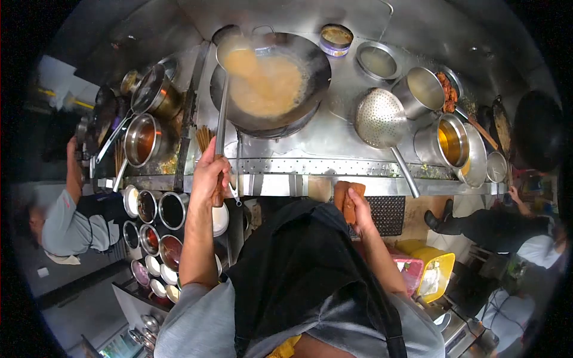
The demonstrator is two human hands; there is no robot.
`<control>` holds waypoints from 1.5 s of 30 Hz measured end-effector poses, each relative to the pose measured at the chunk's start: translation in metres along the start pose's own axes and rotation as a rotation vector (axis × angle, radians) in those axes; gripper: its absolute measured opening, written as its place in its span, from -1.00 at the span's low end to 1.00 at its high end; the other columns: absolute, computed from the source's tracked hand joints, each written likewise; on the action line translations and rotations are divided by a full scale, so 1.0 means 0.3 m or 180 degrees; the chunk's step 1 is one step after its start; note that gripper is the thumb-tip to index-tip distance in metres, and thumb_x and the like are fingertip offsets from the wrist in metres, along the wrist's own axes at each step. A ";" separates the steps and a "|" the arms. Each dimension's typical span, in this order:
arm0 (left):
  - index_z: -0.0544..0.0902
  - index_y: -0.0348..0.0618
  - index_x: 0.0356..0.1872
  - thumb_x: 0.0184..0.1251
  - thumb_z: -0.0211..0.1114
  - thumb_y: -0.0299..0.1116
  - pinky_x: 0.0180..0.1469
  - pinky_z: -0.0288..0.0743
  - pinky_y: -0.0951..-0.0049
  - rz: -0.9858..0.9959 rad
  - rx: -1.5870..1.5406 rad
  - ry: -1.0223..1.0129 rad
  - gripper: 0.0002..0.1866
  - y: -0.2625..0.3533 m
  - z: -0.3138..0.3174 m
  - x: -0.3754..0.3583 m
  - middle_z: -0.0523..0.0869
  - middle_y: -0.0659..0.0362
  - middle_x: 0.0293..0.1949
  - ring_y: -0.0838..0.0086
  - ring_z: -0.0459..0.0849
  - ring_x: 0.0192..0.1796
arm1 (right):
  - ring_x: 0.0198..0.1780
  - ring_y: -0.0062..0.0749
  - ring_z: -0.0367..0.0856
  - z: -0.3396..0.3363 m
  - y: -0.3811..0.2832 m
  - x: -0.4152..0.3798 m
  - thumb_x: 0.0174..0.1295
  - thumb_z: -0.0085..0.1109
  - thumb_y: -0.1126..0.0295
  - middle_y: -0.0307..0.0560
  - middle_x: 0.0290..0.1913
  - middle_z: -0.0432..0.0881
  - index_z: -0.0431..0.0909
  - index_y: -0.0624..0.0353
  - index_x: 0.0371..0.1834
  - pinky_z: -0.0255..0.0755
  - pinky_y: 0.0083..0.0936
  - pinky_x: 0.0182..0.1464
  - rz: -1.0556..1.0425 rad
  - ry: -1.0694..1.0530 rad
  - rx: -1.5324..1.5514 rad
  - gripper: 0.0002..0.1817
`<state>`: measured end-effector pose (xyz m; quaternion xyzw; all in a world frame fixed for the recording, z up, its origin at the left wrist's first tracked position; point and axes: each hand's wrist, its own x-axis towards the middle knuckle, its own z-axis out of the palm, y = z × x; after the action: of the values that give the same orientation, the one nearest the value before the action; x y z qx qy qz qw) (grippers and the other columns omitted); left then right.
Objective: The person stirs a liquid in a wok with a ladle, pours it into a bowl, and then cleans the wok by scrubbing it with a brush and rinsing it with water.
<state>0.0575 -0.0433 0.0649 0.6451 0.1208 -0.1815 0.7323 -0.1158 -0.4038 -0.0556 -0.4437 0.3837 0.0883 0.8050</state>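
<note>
My left hand (210, 174) is closed around the handle of a long ladle (223, 110), whose bowl is over the left side of a large wok (319, 71). Brownish, cloudy liquid (271, 89) fills the bottom of the wok, and more of it shows at the ladle's bowl, blurred by motion or steam. At the counter's front edge, my right hand (360, 210) grips a folded orange-brown cloth (347, 200). A perforated skimmer (381, 119) lies on the steel counter to the right of the wok, its handle jutting over the front edge.
Right of the wok stand several metal pots (418, 89) and a round strainer (378, 61); a tin (336, 39) sits behind. Saucepans (142, 140) stand at left, above several sauce containers (173, 210). Co-workers (77, 224) are at both sides. A yellow bin (439, 268) stands lower right.
</note>
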 end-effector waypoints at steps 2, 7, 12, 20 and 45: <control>0.07 -0.05 0.58 0.30 0.10 -0.56 -0.69 0.29 0.56 -0.0036 0.0153 0.0069 -0.21 0.003 -0.023 0.026 0.54 0.23 -0.51 0.58 0.41 -0.71 | -0.06 -0.28 0.67 0.104 -0.020 0.066 0.38 0.15 -0.01 -0.03 0.01 0.64 0.42 0.20 0.25 0.60 -0.31 -0.02 0.0258 -0.0445 0.0175 -0.43; 0.09 -0.12 0.56 0.26 0.14 -0.51 -0.53 0.47 0.36 0.0196 0.1846 0.0176 -0.20 -0.032 -0.087 0.145 0.63 0.08 -0.47 0.37 0.56 -0.62 | -0.08 -0.26 0.66 0.450 -0.054 0.262 0.35 0.07 -0.19 -0.09 0.01 0.62 0.43 0.06 0.23 0.59 -0.26 -0.13 0.0462 -0.0918 -0.0075 -0.39; 0.20 -0.05 0.52 0.29 0.12 -0.46 -0.15 0.55 0.06 0.0522 0.4093 0.0602 -0.28 -0.097 -0.141 0.230 0.68 -0.27 -0.30 -0.08 0.72 -0.22 | -0.10 -0.30 0.66 0.740 -0.038 0.448 0.29 0.08 -0.26 -0.14 -0.09 0.66 0.46 -0.02 0.13 0.49 -0.35 -0.37 0.0715 -0.0625 -0.0108 -0.40; 0.13 -0.06 0.56 0.26 0.11 -0.54 -0.63 0.37 0.45 -0.1300 -0.1212 -0.0645 -0.22 -0.098 -0.127 0.092 0.54 0.21 -0.49 0.51 0.47 -0.66 | -0.21 -0.08 0.67 0.844 0.008 0.483 0.27 0.06 0.44 0.08 -0.20 0.59 0.38 0.20 -0.04 0.65 -0.09 -0.33 0.0170 -0.0535 0.0788 -0.78; 0.15 -0.04 0.54 0.29 0.11 -0.47 -0.29 0.56 0.20 0.0969 0.4284 0.0255 -0.26 -0.133 -0.256 0.431 0.69 -0.13 -0.36 0.20 0.68 -0.48 | -0.12 -0.28 0.69 0.550 0.032 0.293 0.34 0.25 0.15 -0.04 -0.08 0.65 0.43 0.21 0.17 0.63 -0.29 -0.09 0.0087 -0.0734 0.0166 -0.53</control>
<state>0.1620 0.0143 -0.0350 0.9753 -0.0830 -0.0882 0.1849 0.0291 -0.2863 -0.0715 -0.4042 0.2967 0.1397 0.8538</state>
